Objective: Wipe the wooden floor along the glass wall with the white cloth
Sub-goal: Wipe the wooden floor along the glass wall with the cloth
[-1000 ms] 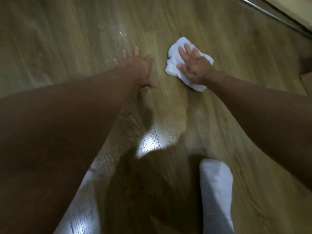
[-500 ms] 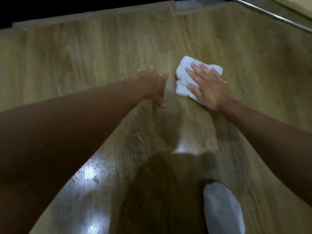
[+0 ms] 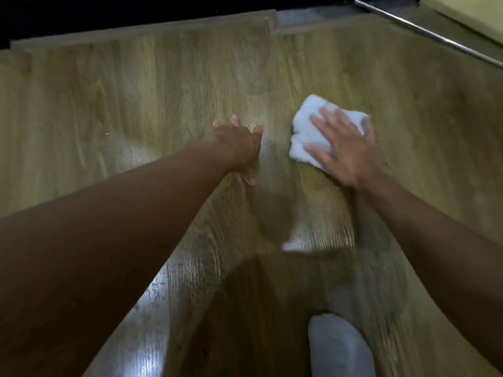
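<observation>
White cloth [image 3: 307, 137] crumpled, bunched under flat right hand [image 3: 345, 151].

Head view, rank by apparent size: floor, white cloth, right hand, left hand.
1. floor, fills most of the frame.
2-3. right hand and white cloth look alike; the hand hides part of the cloth, so no ranking.
4. left hand, seen end-on.

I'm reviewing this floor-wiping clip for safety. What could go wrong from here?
The left hand rests on the wooden floor, whose glossy patches may be slick, so it might slip. The right hand presses flat on the white cloth without gripping it, so the cloth may bunch or slide out.
</observation>
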`<state>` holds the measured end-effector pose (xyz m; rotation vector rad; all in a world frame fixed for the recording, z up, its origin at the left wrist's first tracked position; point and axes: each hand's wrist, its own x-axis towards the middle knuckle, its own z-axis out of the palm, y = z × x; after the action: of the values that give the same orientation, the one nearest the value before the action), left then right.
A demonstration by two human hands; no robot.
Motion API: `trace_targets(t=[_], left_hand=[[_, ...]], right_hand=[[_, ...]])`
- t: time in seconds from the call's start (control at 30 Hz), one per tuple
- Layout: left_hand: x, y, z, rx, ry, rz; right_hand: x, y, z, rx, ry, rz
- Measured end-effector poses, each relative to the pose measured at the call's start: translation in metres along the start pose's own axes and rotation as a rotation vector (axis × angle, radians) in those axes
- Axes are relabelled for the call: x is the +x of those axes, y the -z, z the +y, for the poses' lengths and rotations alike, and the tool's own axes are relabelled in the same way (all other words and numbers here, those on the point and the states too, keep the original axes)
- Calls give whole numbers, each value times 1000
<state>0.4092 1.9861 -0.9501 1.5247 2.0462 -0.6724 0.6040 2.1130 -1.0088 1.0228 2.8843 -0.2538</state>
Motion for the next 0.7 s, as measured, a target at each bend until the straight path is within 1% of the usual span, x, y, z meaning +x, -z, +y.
trace_targets(t=[0.1,0.17,0.23,0.33,0.4,0.47,0.53,0.57,0.63,0.67,0.7], left_hand=[[2,-1,0,-1,1,19],[3,-2,-1,9,-10,36],[5,-4,-3,16,-16,35],[5,-7,-18,-14,-84,41],[0,-9,-36,-47,-145,68],[-8,-17,-58,-104,-139,85],[-16,-31,-80,-156,-106,109],[-20,-37,-88,-183,-95,117],[-27,-46,-98,-209,-85,131],[-31,-50,-102,-205,-79,137],[-35,-54,-105,-198,-73,141]], right_hand=[[33,0,5,81,-217,9],[58,-1,-15,95,-297,13],[70,-4,-44,123,-263,-3],[44,-13,-77,83,-83,54],[13,-17,-74,64,-9,85],[-9,-18,-56,96,20,69],[-3,-18,-47,135,-53,78],[8,-17,-52,157,-139,98],[41,-16,-76,211,-361,100],[59,-15,-94,236,-427,75],[73,-15,-114,247,-432,40]])
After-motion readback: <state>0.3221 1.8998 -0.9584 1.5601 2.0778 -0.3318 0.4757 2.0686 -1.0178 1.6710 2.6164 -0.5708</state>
